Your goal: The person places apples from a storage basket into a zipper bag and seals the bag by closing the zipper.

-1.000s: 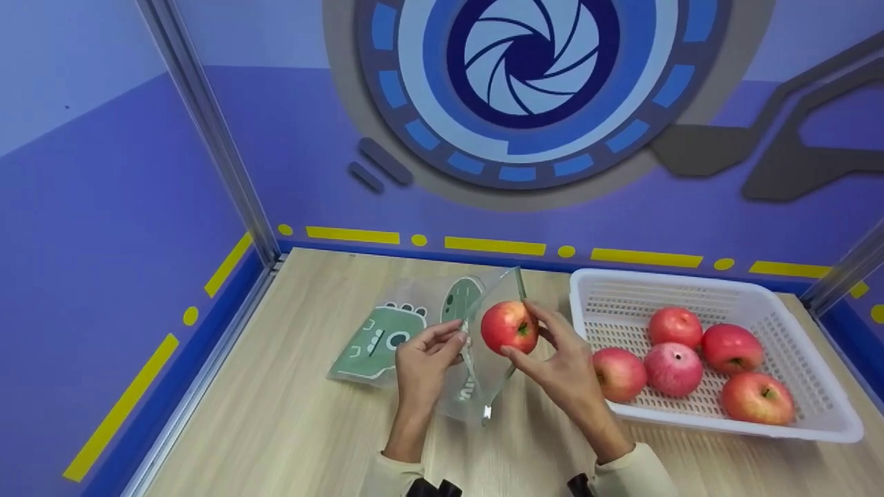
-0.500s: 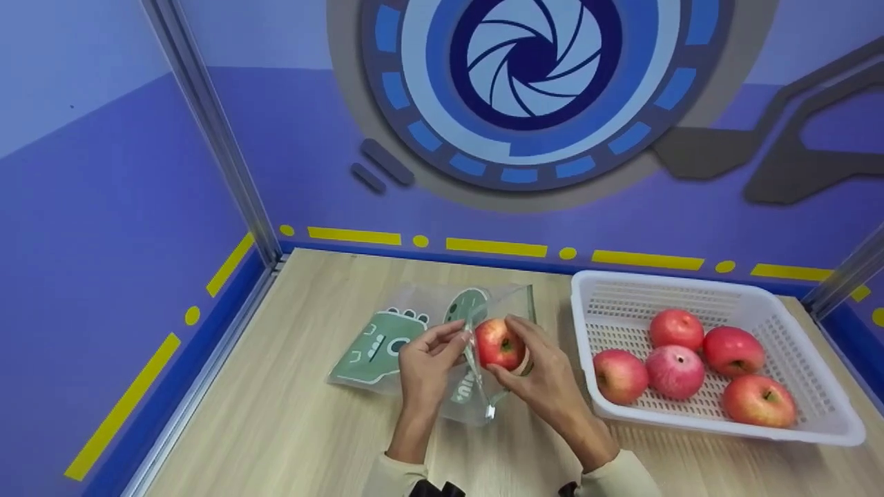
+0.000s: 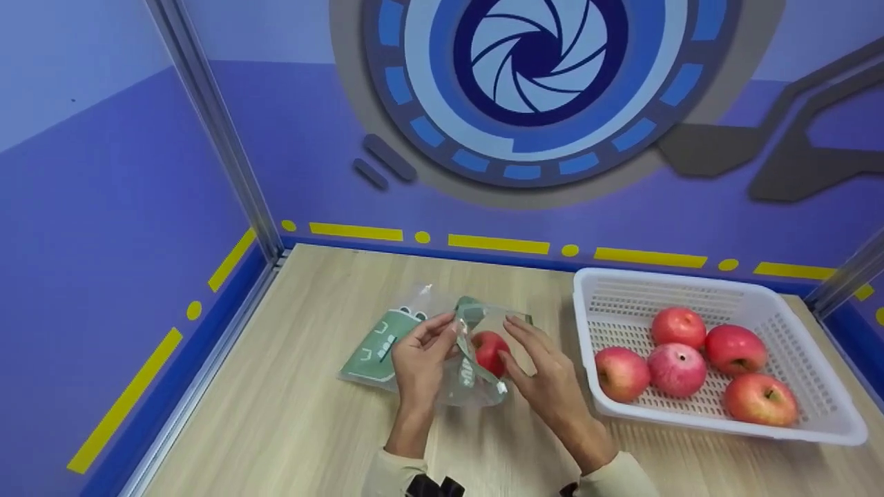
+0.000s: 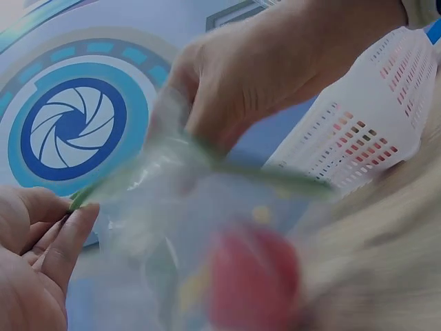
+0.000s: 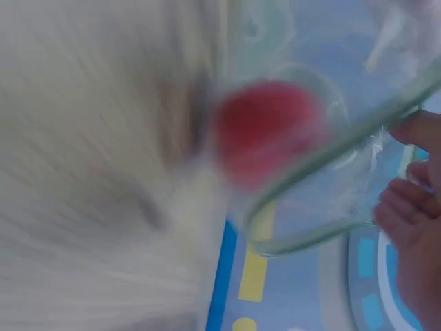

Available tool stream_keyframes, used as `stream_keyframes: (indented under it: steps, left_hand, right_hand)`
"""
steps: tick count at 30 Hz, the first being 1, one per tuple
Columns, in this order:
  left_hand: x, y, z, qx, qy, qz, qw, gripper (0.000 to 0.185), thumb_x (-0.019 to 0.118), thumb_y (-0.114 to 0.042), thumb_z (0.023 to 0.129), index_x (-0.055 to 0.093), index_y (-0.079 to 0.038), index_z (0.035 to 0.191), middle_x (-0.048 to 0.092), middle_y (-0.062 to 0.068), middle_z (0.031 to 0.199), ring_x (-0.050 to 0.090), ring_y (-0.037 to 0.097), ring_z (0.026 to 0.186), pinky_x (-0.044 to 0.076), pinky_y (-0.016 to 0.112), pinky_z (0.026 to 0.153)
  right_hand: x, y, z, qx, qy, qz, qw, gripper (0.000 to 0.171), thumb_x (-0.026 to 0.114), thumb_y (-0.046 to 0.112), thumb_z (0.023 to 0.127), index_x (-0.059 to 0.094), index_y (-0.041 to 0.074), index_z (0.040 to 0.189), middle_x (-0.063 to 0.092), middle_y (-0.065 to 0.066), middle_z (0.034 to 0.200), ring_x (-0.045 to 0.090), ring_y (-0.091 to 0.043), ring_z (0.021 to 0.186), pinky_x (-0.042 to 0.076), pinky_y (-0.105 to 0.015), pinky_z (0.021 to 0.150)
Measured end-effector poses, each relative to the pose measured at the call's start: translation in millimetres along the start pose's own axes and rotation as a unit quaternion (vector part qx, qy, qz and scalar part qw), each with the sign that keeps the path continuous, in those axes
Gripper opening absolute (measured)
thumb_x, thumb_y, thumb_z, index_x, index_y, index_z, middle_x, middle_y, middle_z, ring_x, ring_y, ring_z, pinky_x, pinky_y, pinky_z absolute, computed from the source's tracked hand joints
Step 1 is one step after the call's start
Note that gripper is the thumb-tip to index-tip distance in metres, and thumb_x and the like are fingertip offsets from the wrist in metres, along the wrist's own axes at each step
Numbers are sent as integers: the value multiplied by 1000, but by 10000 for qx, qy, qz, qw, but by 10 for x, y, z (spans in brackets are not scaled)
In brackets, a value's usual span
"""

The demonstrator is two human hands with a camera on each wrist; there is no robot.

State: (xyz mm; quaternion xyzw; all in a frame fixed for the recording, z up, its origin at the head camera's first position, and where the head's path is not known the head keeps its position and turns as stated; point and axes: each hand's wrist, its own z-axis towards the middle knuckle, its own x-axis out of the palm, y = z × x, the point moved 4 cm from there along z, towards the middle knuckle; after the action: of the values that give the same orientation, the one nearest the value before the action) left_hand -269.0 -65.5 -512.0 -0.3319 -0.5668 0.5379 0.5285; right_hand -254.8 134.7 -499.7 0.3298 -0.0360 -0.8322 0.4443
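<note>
A clear zip bag (image 3: 452,397) with green cartoon prints lies tilted over the table, its mouth facing right. My left hand (image 3: 420,362) pinches one side of the mouth between thumb and fingers; the left wrist view shows this left hand (image 4: 41,248) at the green zip edge. Inside the bag sits a red apple (image 3: 490,353), seen blurred through the plastic in both wrist views. At the mouth, my right hand (image 3: 552,383) has its fingers extended close beside the apple, not wrapped around it. A white zip slider (image 3: 502,388) hangs at the mouth's near corner.
On the right stands a white slotted plastic basket (image 3: 585,324) with several red apples (image 3: 677,369) in it. Behind the wooden table (image 3: 290,414) rises a blue printed wall (image 3: 483,214), and a metal post (image 3: 228,138) marks the left corner.
The right hand has carried the apple leftward into the bag and loosened its fingers from it. The bag mouth has sunk lower, while the left hand keeps its pinch.
</note>
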Motion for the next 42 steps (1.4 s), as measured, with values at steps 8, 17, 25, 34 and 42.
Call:
stream_keyframes:
  steps: [8, 17, 25, 34, 42]
  left_hand:
    - [-62, -69, 25, 59, -230, 180, 9996, 22, 77, -12, 99, 79, -6, 120, 78, 9, 108, 76, 25, 94, 64, 42, 83]
    - [-156, -172, 32, 166, -377, 45, 9991, 22, 76, -11, 100, 78, -7, 122, 75, 11, 105, 76, 26, 87, 65, 42, 77]
    - [-278, -338, 66, 700, -494, -11, 9963, 22, 76, -3, 98, 78, 1, 120, 78, 14, 109, 76, 24, 93, 63, 34, 80]
    - [-354, -547, 33, 1147, -658, -230, 9910, 22, 75, 1, 98, 76, 6, 119, 77, 18, 107, 76, 23, 90, 63, 34, 80]
    - [-349, -602, 12, 1121, -715, -195, 9909, 23, 73, 0, 100, 74, 6, 122, 75, 20, 111, 77, 24, 97, 62, 34, 83]
  right_hand:
    - [-115, -160, -183, 849, -132, -334, 9957, 55, 89, -7, 80, 70, 0, 131, 74, -13, 125, 73, -31, 110, 56, -35, 98]
    - [-72, -253, -210, 1591, 172, 39, 9871, 28, 79, -7, 91, 74, -3, 119, 78, -9, 97, 76, -23, 84, 64, -44, 76]
    - [-107, -218, 40, 1444, -194, 58, 9893, 14, 79, -5, 91, 79, 0, 104, 78, -4, 87, 73, -14, 76, 61, -24, 72]
    - [-261, -343, 543, 933, -681, -513, 9920, 13, 77, -7, 91, 78, -3, 103, 79, -12, 89, 77, -26, 76, 64, -43, 68]
    - [-441, -383, 861, 543, -795, -540, 9939, 14, 76, -8, 91, 78, -3, 104, 78, -13, 92, 77, -28, 78, 64, -45, 72]
